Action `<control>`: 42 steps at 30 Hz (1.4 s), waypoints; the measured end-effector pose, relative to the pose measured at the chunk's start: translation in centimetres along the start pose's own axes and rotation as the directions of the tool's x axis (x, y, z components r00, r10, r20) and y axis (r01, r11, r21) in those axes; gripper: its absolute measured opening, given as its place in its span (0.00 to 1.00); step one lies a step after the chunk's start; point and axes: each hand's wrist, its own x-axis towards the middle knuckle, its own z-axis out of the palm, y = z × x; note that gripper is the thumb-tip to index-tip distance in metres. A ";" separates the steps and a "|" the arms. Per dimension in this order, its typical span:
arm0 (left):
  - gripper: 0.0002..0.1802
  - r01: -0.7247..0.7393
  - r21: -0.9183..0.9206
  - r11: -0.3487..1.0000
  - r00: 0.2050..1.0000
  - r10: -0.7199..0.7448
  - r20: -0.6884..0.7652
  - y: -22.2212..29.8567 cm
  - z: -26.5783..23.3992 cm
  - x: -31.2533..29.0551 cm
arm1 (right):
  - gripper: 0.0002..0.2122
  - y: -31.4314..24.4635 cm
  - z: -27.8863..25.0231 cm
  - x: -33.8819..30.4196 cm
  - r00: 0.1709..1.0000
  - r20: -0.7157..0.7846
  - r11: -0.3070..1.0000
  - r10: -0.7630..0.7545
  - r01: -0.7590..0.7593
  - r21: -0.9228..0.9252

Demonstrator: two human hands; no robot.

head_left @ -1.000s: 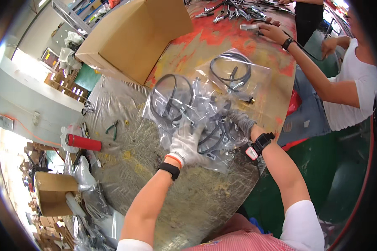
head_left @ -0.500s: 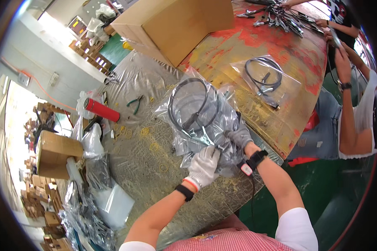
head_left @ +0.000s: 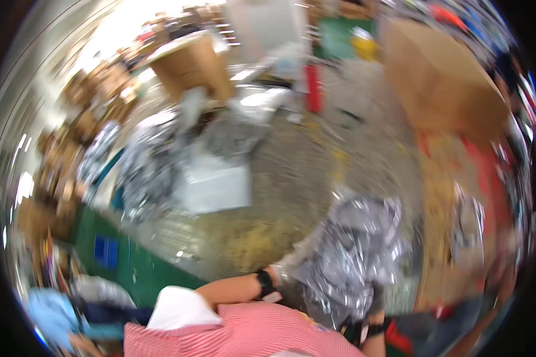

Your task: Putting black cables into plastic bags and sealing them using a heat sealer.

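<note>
A crumpled bundle of clear plastic bags (head_left: 354, 241) lies over the near right part of the table, smeared by motion. Dark cable loops inside it are hard to make out. At its left edge my left hand (head_left: 295, 263), in a whitish glove, is closed on the plastic, its fingertips partly covered. My right hand (head_left: 375, 299), in a grey glove, is against the near right end of the bundle, its fingers hidden and blurred. Another clear bag (head_left: 467, 223) lies farther right on the cardboard-covered surface.
Beyond stand a red cylinder (head_left: 313, 88) and dark-handled pliers (head_left: 351, 116). A large cardboard box (head_left: 441, 77) is at the far right. To the left lie a flat whitish plastic sheet (head_left: 217, 187), piled plastic bags (head_left: 152, 169) and an open carton (head_left: 193, 68).
My view has swung left, showing more of the left side and floor. The bag bundle and both hands now appear lower and farther right, and the loops are less distinct.
</note>
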 end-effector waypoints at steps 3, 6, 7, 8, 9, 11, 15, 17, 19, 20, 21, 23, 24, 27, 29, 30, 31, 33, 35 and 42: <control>0.28 -0.339 0.259 0.904 0.932 0.360 -0.035 6.2 6.0 -7.1 | 0.14 6.6 -3.1 0.8 0.997 0.025 0.995 0.074 -0.076 0.066; 0.28 -0.076 0.065 0.995 0.990 0.084 -0.115 10.2 2.6 -14.6 | 0.15 9.2 1.2 1.4 0.988 0.155 0.990 -0.010 0.032 -0.140; 0.28 -0.138 0.068 0.988 0.984 0.144 -0.102 11.0 0.5 -16.7 | 0.16 10.3 2.7 1.5 0.982 0.185 0.979 -0.048 0.083 -0.187; 0.27 -0.198 0.073 0.977 0.975 0.204 -0.089 12.1 -1.7 -18.7 | 0.17 11.5 4.6 1.9 0.973 0.217 0.964 -0.084 0.134 -0.228; 0.26 -0.284 0.053 0.957 0.956 0.287 -0.060 13.5 -3.8 -20.5 | 0.17 12.7 6.8 2.4 0.961 0.251 0.946 -0.120 0.187 -0.265; 0.25 -0.398 0.098 0.912 0.911 0.405 -0.070 17.0 -7.0 -24.4 | 0.15 15.4 10.9 5.9 0.956 0.281 0.887 -0.081 0.198 -0.417; 0.22 -0.511 -0.044 0.858 0.834 0.483 -0.267 28.8 -15.0 -36.1 | 0.14 21.0 30.5 8.8 0.859 0.501 0.716 -0.106 0.416 -0.561; 0.19 -0.607 -0.121 0.786 0.775 0.551 -0.308 35.1 -21.8 -40.4 | 0.12 24.0 46.3 6.2 0.807 0.590 0.758 0.016 0.375 -0.533; 0.18 -0.731 0.033 0.681 0.631 0.694 -0.346 41.9 -27.7 -45.6 | 0.11 27.1 58.6 6.1 0.714 0.694 0.772 0.092 0.389 -0.502; 0.18 -0.795 0.120 0.594 0.520 0.770 -0.370 45.7 -29.9 -48.0 | 0.12 28.2 63.4 7.9 0.646 0.754 0.759 0.122 0.429 -0.490; 0.17 -0.825 0.275 0.493 0.388 0.849 -0.358 48.8 -34.6 -49.0 | 0.14 30.3 68.3 9.4 0.601 0.797 0.715 0.055 0.534 -0.451; 0.16 -0.799 0.384 0.463 0.323 0.869 -0.374 55.7 -39.9 -51.1 | 0.15 32.6 77.6 12.5 0.542 0.841 0.622 0.007 0.656 -0.428; 0.15 -0.750 0.547 0.372 0.232 0.922 -0.310 58.5 -44.2 -52.3 | 0.14 34.4 82.5 13.4 0.519 0.853 0.600 0.047 0.669 -0.440; 0.33 -0.458 0.830 0.318 -0.174 0.883 -0.435 66.8 -49.1 -55.1 | 0.11 40.8 93.2 17.7 0.721 0.669 0.764 0.182 0.325 -0.558; 0.35 0.101 0.995 0.017 -0.370 0.929 0.022 70.4 -52.9 -55.2 | 0.12 45.9 97.3 23.5 0.748 0.645 0.738 0.158 0.344 -0.580; 0.35 0.100 0.995 0.015 -0.350 0.936 0.021 71.7 -54.7 -54.3 | 0.14 48.8 98.3 27.1 0.744 0.642 0.703 0.184 0.357 -0.615; 0.34 0.277 0.960 -0.048 -0.133 0.987 0.088 72.6 -56.6 -52.4 | 0.16 50.8 99.0 29.5 0.852 0.504 0.473 0.143 0.389 -0.791; 0.35 0.447 0.888 -0.110 0.348 0.936 -0.059 73.2 -60.4 -48.4 | 0.15 55.0 98.9 34.6 0.873 0.480 0.239 -0.084 0.486 -0.841; 0.35 0.474 0.866 -0.158 0.360 0.932 -0.028 73.1 -63.0 -46.4 | 0.17 56.3 99.6 36.5 0.902 0.426 0.246 -0.065 0.429 -0.870; 0.35 0.444 0.881 -0.164 0.394 0.919 -0.028 74.5 -65.0 -42.3 | 0.26 51.2 100.2 32.4 0.950 0.311 0.270 0.038 0.290 -0.918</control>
